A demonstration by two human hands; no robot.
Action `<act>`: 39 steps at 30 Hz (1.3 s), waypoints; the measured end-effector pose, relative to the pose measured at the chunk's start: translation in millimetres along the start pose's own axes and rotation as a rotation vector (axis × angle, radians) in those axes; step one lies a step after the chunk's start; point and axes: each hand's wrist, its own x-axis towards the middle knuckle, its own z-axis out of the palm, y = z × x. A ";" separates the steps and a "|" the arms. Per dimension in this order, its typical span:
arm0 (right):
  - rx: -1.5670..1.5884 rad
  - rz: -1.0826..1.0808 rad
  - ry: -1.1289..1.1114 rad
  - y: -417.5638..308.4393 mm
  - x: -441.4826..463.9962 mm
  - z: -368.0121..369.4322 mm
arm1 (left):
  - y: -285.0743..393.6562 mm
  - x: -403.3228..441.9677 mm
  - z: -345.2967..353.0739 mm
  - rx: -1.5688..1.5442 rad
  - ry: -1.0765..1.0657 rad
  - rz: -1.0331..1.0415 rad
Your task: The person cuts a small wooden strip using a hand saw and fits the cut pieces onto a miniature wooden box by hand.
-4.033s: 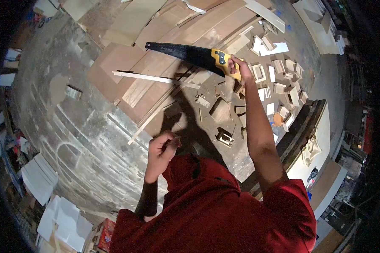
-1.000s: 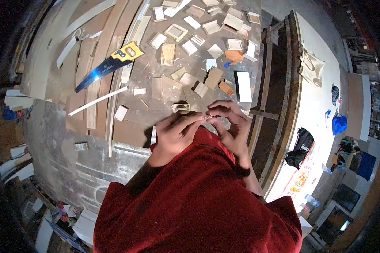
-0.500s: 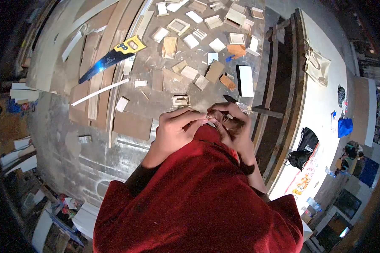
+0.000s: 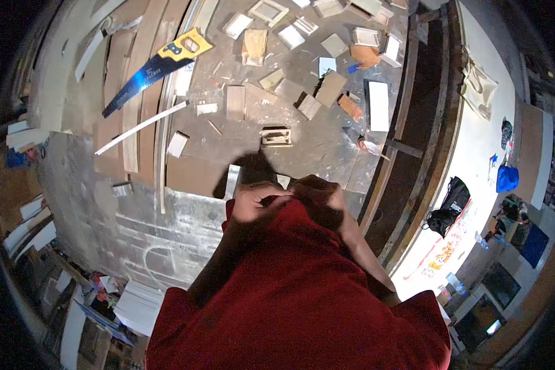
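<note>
My left hand [image 4: 257, 202] is close against the red shirt [image 4: 290, 290], its fingers curled and pressed together. Beside it my right hand [image 4: 322, 196] is also curled and lies mostly in shadow. The two hands nearly meet at the chest; whatever is between the fingertips is hidden. A saw [image 4: 157, 69] with a yellow handle and dark blade lies across boards at the upper left. Below it a thin white strip [image 4: 140, 128] rests at a slant. Just ahead of the hands sits a small wooden box-like piece [image 4: 276, 137] on the floor.
Wood blocks and small frames [image 4: 269, 11] are scattered over the floor ahead. On the right, dark wooden beams [image 4: 430, 129] border a white surface [image 4: 468, 148] with a cloth bag [image 4: 478, 89], a black bag [image 4: 449, 208] and a blue item [image 4: 507, 179]. Long boards [image 4: 148, 105] lie at the left.
Four seconds ago my right hand held the saw; it now lies on the boards. Both hands came together, then moved lower and closer to the shirt. The view has shifted.
</note>
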 end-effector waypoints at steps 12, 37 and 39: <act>0.159 0.058 -0.017 -31.6 44.9 41.1 | -34.5 -12.6 -71.0 -0.286 -0.112 -0.236; -0.108 -0.010 -0.071 2.1 39.9 57.2 | -138.7 -7.7 -70.6 -0.528 0.109 -0.226; -0.144 0.121 -0.017 12.9 28.8 55.1 | -152.7 5.0 -66.0 -0.515 0.239 -0.249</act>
